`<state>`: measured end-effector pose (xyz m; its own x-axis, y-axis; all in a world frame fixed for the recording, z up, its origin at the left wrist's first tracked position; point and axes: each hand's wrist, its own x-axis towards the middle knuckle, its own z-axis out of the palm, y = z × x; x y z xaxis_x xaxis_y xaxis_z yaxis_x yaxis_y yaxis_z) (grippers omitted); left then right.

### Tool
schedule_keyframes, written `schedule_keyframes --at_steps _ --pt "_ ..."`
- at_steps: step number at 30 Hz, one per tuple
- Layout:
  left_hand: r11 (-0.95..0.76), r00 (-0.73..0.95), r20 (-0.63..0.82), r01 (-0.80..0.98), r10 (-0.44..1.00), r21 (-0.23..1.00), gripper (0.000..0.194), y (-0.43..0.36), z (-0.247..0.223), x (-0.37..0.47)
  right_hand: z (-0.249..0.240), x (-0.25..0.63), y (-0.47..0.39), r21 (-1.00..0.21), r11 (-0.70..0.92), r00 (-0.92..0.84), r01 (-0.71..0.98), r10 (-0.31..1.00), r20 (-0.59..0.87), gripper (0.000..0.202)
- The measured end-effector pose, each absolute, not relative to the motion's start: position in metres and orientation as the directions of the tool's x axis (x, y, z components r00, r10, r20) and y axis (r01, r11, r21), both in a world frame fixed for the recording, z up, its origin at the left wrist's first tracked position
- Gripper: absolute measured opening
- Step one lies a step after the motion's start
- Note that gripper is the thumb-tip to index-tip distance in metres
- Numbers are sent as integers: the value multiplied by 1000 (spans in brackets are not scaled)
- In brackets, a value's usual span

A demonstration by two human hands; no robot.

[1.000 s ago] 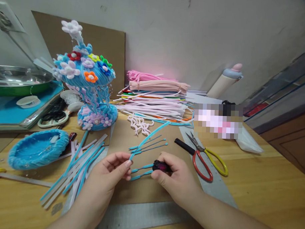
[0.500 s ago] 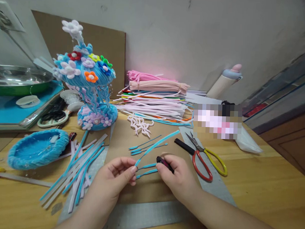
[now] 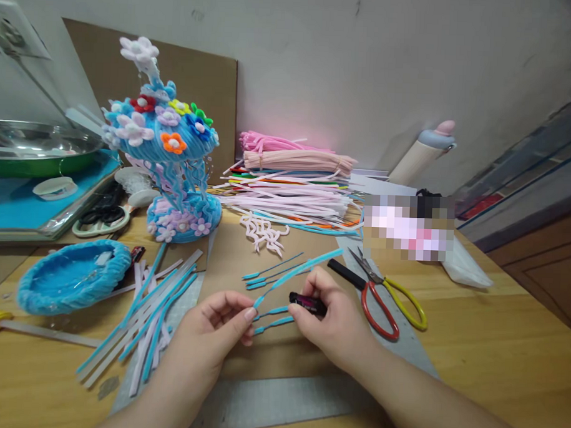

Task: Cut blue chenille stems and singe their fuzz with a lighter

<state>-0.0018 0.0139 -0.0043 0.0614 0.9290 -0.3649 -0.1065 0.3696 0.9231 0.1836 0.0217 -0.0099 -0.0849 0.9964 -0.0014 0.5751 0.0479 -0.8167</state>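
My left hand (image 3: 228, 321) pinches one end of a blue pipe cleaner (image 3: 302, 267), which slants up to the right and has a narrowed stretch near my fingers. Closed around a small black-and-purple device (image 3: 309, 303), my right hand (image 3: 335, 319) sits just below the strip; the device's exact kind is unclear. Two more blue pipe cleaners (image 3: 277, 321) with thinned parts lie under my hands, partly covered. Beyond them, several thin trimmed blue pieces (image 3: 269, 276) rest on the brown cardboard (image 3: 228, 243). Curled pale pink pieces (image 3: 263, 235) lie at its far edge.
Scissors (image 3: 380, 298) with red and yellow handles lie to the right. Leftward are loose pipe cleaners (image 3: 141, 321), a blue fuzzy basket (image 3: 74, 278) and a flower-covered blue ornament (image 3: 166, 141). Pipe cleaner bundles (image 3: 291, 183) are stacked at the back, near a bottle (image 3: 423, 156).
My right hand has shifted slightly, its fingers raised a little and the device turned more level. The blue strip stays in my left hand. The whole view has moved slightly.
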Motion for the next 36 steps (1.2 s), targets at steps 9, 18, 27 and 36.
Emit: schedule_keyframes --at_steps 9,18,27,36 --pt "279 -72 -277 23 958 960 25 32 -13 -16 -27 260 83 -618 64 82 784 976 204 18" --pt "163 54 -193 345 980 924 17 35 -26 -19 -54 279 114 -515 51 44 856 984 170 27" --pt "86 75 -127 403 989 911 13 36 -33 -20 -34 287 79 -309 -57 30 949 995 -91 17" --pt "134 -50 -126 232 991 963 17 30 -12 -18 -5 243 58 -570 171 -234 804 971 -39 14"
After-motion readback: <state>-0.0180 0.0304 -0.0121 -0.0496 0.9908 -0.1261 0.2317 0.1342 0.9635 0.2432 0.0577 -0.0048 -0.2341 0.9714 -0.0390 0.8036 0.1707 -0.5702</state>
